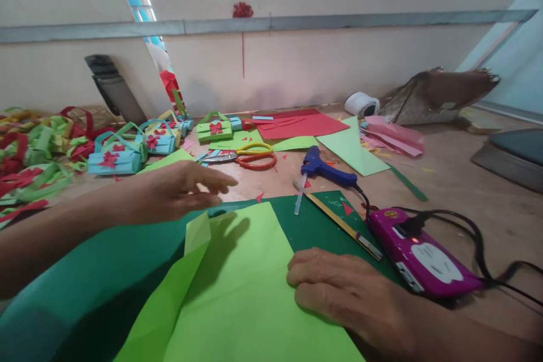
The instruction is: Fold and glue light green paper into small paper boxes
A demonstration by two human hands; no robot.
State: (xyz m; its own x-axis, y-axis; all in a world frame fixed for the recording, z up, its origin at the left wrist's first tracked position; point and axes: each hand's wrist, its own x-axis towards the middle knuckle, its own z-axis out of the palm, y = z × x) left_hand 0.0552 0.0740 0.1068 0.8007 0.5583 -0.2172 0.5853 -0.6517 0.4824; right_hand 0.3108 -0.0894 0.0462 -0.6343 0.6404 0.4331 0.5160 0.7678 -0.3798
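A light green sheet of paper [250, 271] lies before me on a dark green mat [314, 215]. Its left side is folded up and stands off the mat, with a small flap at the top left. My left hand [182, 189] hovers just above that flap, fingers stretched forward and holding nothing. At the sheet's right edge, my right hand [348, 288] has its fingers curled over the paper. Beyond the mat are scissors [254, 155] with yellow and red handles and a blue glue gun [326, 167]. A yellow craft knife [339, 220] rests on the mat.
A purple power strip [424, 254] with black cords sits at the right. Small paper bags [114, 159] with red bows crowd the left. Red paper [305, 123], pale green paper [354, 147] and pink paper [396, 136] lie further back. A handbag [441, 96] stands against the wall.
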